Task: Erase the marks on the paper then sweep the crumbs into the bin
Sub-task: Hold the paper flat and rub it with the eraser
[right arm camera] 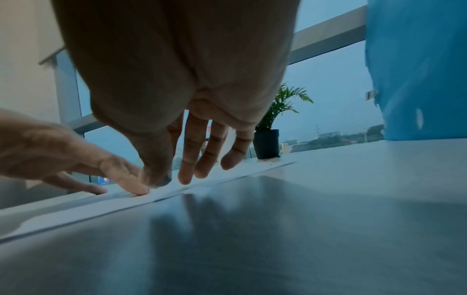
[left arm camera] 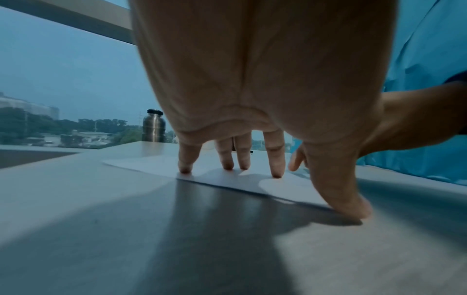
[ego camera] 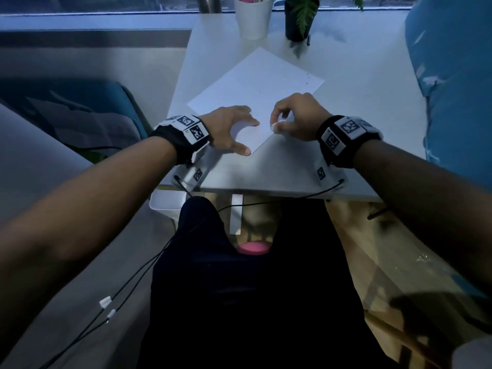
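Note:
A white sheet of paper (ego camera: 255, 83) lies askew on the white table (ego camera: 359, 115), with a few small dark marks (ego camera: 308, 78) near its right corner. My left hand (ego camera: 250, 136) spreads over the sheet's near corner, and its fingertips (left arm camera: 276, 175) press down on the paper (left arm camera: 141, 163). My right hand (ego camera: 277, 123) hovers at the near right edge of the sheet. Its thumb and forefinger pinch a small pale eraser (right arm camera: 165, 179), mostly hidden, just above the paper (right arm camera: 227, 175). A white bin (ego camera: 166, 203) stands below the table's near left corner.
At the table's far end stand a white cup (ego camera: 253, 20) and a potted plant (ego camera: 298, 22), with a small dark pen-like object (ego camera: 308, 39) beside them. A steel bottle (left arm camera: 153, 127) stands further back. A blue covered bulk (ego camera: 452, 75) crowds the right side.

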Demonstrator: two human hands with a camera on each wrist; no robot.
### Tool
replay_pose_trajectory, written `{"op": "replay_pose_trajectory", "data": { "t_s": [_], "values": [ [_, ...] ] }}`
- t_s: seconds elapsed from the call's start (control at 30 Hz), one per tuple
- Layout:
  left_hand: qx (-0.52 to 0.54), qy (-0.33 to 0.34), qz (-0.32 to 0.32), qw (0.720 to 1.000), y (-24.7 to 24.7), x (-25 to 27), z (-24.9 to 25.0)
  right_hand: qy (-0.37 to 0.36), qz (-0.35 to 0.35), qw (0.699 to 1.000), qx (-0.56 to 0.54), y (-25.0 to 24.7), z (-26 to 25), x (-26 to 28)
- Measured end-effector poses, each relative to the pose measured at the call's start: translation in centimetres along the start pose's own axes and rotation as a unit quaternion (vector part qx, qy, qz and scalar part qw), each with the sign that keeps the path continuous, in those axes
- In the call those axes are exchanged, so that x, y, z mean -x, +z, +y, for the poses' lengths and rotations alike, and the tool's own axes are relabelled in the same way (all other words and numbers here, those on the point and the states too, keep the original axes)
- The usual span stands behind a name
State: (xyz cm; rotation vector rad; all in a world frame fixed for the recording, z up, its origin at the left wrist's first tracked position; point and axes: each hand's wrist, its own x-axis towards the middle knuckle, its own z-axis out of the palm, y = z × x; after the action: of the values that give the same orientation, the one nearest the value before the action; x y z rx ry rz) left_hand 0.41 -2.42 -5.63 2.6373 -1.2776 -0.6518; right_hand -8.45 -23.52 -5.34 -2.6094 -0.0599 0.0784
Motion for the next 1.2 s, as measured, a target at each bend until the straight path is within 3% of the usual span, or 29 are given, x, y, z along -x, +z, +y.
{"op": "replay_pose_trajectory", "data": {
  "t_s": [0.13,0.27,0.37,0.5,0.7,0.97,1.2],
  "values": [
    [0.025,-0.016,0.04,0.999,0.2,0.0,0.3,0.016,-0.001,1.0,-0.004,0.4,-1.3,-1.6],
    [0.024,-0.076,0.058,0.995,0.2,0.2,-0.7,0.042,0.005,0.998,0.045,1.2,-2.0,-2.0],
    [-0.002,-0.124,0.04,0.991,0.0,0.8,-2.3,0.004,0.022,0.995,0.098,2.3,-3.0,-0.6],
    [-0.007,-0.123,-0.006,0.992,-0.3,2.0,-4.0,-0.034,0.041,0.991,0.126,3.1,-4.1,0.0],
    [-0.05,-0.149,-0.052,0.986,-0.2,1.9,-5.0,-0.039,-0.053,0.997,0.048,1.7,-5.7,-3.6],
    [-0.038,-0.145,-0.07,0.986,-0.3,1.3,-5.7,-0.049,-0.066,0.997,0.016,3.0,-9.4,-9.0],
    [-0.067,-0.149,-0.085,0.983,-0.6,1.2,-5.2,-0.107,-0.115,0.986,0.048,4.2,-8.5,-4.8]
  ]
}}
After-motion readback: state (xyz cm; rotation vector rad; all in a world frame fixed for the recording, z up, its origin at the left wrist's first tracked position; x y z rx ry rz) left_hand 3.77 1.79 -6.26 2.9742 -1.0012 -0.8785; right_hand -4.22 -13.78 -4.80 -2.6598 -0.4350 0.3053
